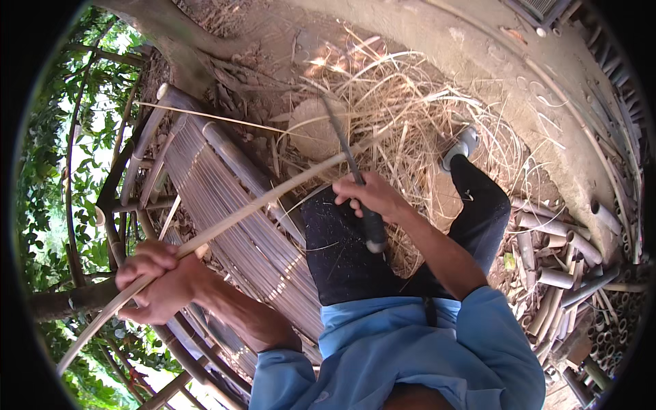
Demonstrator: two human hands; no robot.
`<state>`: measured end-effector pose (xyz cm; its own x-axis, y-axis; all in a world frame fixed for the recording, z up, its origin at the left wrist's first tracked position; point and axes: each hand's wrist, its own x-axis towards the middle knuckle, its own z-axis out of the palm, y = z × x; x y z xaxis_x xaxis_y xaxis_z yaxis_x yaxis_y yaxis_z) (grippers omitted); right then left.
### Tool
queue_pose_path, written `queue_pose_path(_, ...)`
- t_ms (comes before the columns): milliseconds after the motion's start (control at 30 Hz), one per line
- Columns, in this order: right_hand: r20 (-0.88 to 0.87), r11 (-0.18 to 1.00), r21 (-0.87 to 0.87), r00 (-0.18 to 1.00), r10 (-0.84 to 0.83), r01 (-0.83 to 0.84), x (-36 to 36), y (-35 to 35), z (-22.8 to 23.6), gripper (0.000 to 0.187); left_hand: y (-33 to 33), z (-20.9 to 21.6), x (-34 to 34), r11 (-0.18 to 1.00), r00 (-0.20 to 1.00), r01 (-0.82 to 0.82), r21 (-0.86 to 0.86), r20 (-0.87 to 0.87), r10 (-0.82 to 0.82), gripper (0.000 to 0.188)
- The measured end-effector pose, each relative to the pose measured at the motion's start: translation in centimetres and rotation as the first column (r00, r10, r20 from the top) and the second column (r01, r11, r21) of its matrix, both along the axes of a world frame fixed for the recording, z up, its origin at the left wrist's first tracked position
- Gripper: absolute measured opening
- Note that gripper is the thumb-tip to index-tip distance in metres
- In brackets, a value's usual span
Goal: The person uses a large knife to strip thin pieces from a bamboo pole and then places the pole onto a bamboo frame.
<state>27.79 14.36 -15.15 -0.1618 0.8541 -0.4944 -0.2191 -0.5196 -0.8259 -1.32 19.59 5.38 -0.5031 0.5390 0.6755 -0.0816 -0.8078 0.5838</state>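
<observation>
A long, pale bamboo strip (pixel 260 200) runs slantwise from the lower left up across my lap toward the far middle. My left hand (pixel 160 277) is closed around its lower left part. In my right hand (pixel 374 197) is a knife (pixel 339 130) with a long dark blade and a dark, round-ended handle. Its blade crosses the strip just beyond my right fist and points away from me. A thin split sliver (pixel 212 117) stretches from the far left toward the blade area; where it joins the strip, if it does, I cannot tell.
A slatted bamboo bench (pixel 225 178) stands at my left, beside a bamboo railing with leaves behind. Ahead lies a heap of curled bamboo shavings (pixel 403 116) around a flat round block (pixel 318 130). Cut bamboo pieces (pixel 557 239) are piled at the right, near an earthen ledge (pixel 533 102).
</observation>
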Motion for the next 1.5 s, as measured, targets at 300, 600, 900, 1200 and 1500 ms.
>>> queue_pose_path(300,0.854,0.883,0.265,0.519,-0.030,-0.386,4.1,-1.4,-5.1,0.045,0.0,2.2,4.5,0.997,0.999,-0.052,0.060,0.019,0.051,0.048)
queue_pose_path(600,0.736,0.811,0.482,0.656,-0.169,-0.331,5.1,4.0,-13.4,0.045,2.9,-1.6,9.7,0.979,0.983,0.120,0.162,-0.160,-0.094,0.049)
queue_pose_path(900,0.691,0.875,0.426,0.707,-0.152,-0.229,4.3,7.4,-11.3,0.040,4.0,-4.3,14.4,0.942,0.893,-0.084,0.324,-0.396,0.216,0.041)
queue_pose_path(1200,0.714,0.862,0.414,0.692,-0.106,-0.294,3.3,10.0,-13.2,0.031,4.5,-4.8,16.8,0.943,0.951,0.094,0.318,-0.308,0.009,0.040)
queue_pose_path(1500,0.648,0.814,0.392,0.757,0.087,-0.429,2.2,9.4,-9.9,0.028,4.0,-4.9,15.5,0.924,0.940,0.130,0.360,-0.341,0.001,0.039)
